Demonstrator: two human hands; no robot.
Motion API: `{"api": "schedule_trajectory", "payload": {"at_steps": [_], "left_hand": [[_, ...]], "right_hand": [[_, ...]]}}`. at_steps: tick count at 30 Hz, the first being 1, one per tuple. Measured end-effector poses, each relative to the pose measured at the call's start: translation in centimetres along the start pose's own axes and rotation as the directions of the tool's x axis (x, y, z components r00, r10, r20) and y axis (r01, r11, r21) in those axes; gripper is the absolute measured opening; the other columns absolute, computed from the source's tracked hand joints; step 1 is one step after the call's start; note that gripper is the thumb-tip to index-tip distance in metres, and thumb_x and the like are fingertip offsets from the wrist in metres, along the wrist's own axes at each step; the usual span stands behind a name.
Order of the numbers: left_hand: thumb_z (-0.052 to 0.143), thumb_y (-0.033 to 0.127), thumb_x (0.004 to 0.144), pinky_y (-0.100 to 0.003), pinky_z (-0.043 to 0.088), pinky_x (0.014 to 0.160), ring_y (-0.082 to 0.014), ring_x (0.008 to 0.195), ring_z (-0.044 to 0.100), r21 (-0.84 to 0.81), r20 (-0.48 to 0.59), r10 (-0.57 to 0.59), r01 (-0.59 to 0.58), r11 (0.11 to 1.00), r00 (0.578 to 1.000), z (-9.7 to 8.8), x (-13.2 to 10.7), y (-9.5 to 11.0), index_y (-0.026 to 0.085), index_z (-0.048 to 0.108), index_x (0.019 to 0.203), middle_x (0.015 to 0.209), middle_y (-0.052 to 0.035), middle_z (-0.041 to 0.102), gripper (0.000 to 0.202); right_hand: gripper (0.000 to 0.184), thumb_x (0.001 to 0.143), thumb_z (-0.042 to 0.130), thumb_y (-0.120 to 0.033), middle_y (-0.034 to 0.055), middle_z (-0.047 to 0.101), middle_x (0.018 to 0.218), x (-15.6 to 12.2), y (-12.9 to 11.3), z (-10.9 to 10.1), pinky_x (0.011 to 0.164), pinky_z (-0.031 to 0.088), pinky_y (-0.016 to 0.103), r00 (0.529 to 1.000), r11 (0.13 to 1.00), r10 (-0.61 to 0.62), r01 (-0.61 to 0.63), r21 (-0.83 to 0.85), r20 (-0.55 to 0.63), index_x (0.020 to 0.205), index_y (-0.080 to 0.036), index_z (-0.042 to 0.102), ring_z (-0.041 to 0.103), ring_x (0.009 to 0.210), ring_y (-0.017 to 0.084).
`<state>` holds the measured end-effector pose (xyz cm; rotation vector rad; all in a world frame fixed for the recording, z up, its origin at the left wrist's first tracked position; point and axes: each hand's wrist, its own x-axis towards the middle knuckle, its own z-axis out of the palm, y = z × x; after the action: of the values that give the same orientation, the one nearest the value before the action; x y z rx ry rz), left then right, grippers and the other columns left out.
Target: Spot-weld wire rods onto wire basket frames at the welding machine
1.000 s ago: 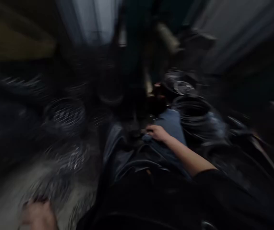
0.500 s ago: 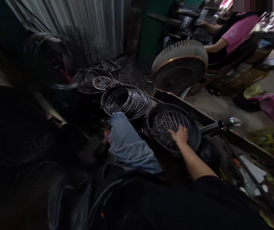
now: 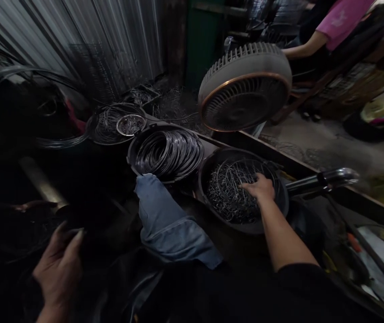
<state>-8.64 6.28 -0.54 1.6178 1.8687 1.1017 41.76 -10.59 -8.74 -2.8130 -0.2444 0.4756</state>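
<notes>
Left of the dark round pan [image 3: 204, 177], the left hand [image 3: 59, 264] is curled, grip unclear. Inside the pan, a round grey wire rack [image 3: 234, 172], likely light, stiff, best held by its rim, lies under the right hand [image 3: 262, 187], grip likewise unclear.

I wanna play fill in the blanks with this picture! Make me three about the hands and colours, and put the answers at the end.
1. The hand at the small metal bits is the person's own ____ one.
2. The cloth near the wire coil is coloured ____.
3. Behind the fan, the other person's sleeve is coloured ____.

Missing words: right; blue; pink
</notes>
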Motion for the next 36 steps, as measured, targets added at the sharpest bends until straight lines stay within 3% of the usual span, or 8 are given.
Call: {"api": "schedule_trajectory", "payload": {"at_steps": [3,7,10,13,17,23,31,36], "left_hand": [[0.070,0.049,0.070,-0.043,0.044,0.102,-0.0233,0.098,0.064,-0.053,0.206,0.043,-0.033,0.998,0.978,3.7,-0.6,2.9,0.026,0.063,0.122,0.096,0.0003,0.070,0.057],[0.072,0.045,0.071,-0.039,0.047,0.098,-0.0221,0.099,0.064,-0.237,0.445,0.247,-0.153,0.959,0.861,8.1,-2.1,6.8,0.020,0.057,0.128,0.111,-0.0066,0.066,0.065],[0.075,0.044,0.069,-0.039,0.050,0.093,-0.0252,0.107,0.061,-0.309,0.526,0.449,-0.329,0.892,0.723,10.5,-3.6,9.5,0.020,0.051,0.134,0.127,-0.0117,0.058,0.074],[0.079,0.047,0.064,-0.043,0.047,0.097,-0.0309,0.124,0.050,-0.339,0.524,0.535,-0.414,0.845,0.663,11.6,-4.8,11.4,0.022,0.042,0.141,0.140,-0.0144,0.047,0.089],[0.082,0.049,0.058,-0.047,0.041,0.104,-0.0341,0.134,0.038,-0.347,0.429,0.549,-0.431,0.833,0.717,10.4,-5.2,12.1,0.023,0.032,0.147,0.148,-0.0156,0.037,0.105],[0.078,0.046,0.066,-0.043,0.042,0.102,-0.0307,0.130,0.043,-0.421,0.214,0.488,-0.370,0.828,0.846,3.8,-2.6,9.6,0.027,0.033,0.146,0.148,-0.0127,0.039,0.093],[0.082,0.042,0.061,-0.043,0.042,0.101,-0.0303,0.127,0.045,-0.280,0.175,0.224,-0.169,0.945,0.959,-2.7,-1.3,5.1,0.025,0.044,0.140,0.145,-0.0110,0.043,0.089],[0.084,0.042,0.057,-0.045,0.032,0.110,-0.0322,0.134,0.038,-0.235,0.176,0.079,-0.037,0.971,0.981,-4.6,-1.4,2.7,0.024,0.046,0.139,0.147,-0.0112,0.040,0.092]], "right_hand": [[0.083,0.061,0.071,-0.054,0.0164,0.051,0.123,-2.9,0.5,-1.6,0.086,0.048,0.047,0.992,0.998,-0.059,0.061,0.014,-0.112,0.135,-0.023,0.049,0.058,0.107,0.035],[0.078,0.058,0.073,-0.052,0.0131,0.053,0.116,-6.9,0.1,-2.6,0.085,0.048,0.045,0.934,0.970,-0.192,0.227,0.085,-0.300,0.127,-0.021,0.053,0.059,0.100,0.032],[0.072,0.058,0.074,-0.049,0.0117,0.054,0.109,-9.3,-1.2,-2.4,0.082,0.048,0.045,0.809,0.880,-0.332,0.451,0.149,-0.486,0.121,-0.019,0.054,0.058,0.091,0.029],[0.063,0.062,0.074,-0.045,0.0107,0.055,0.100,-11.7,-3.6,-1.3,0.077,0.049,0.042,0.644,0.718,-0.475,0.678,0.159,-0.600,0.115,-0.017,0.054,0.057,0.086,0.026],[0.055,0.067,0.071,-0.038,0.0104,0.056,0.098,-15.2,-7.6,0.3,0.071,0.051,0.038,0.439,0.455,-0.618,0.876,0.159,-0.653,0.114,-0.017,0.051,0.056,0.081,0.023],[0.058,0.067,0.067,-0.033,0.0129,0.056,0.107,-18.1,-13.2,1.1,0.071,0.052,0.038,0.162,0.049,-0.863,0.970,0.240,-0.478,0.119,-0.017,0.048,0.059,0.086,0.025],[0.055,0.064,0.061,-0.026,0.0155,0.059,0.115,-23.5,-16.7,1.9,0.074,0.047,0.037,-0.212,-0.211,-0.974,0.977,-0.021,-0.077,0.117,-0.013,0.055,0.060,0.093,0.027],[0.057,0.067,0.058,-0.022,0.0178,0.056,0.122,-29.1,-16.3,3.8,0.081,0.043,0.038,-0.356,-0.356,-0.934,0.934,-0.028,0.013,0.123,-0.012,0.053,0.057,0.103,0.029]]}}
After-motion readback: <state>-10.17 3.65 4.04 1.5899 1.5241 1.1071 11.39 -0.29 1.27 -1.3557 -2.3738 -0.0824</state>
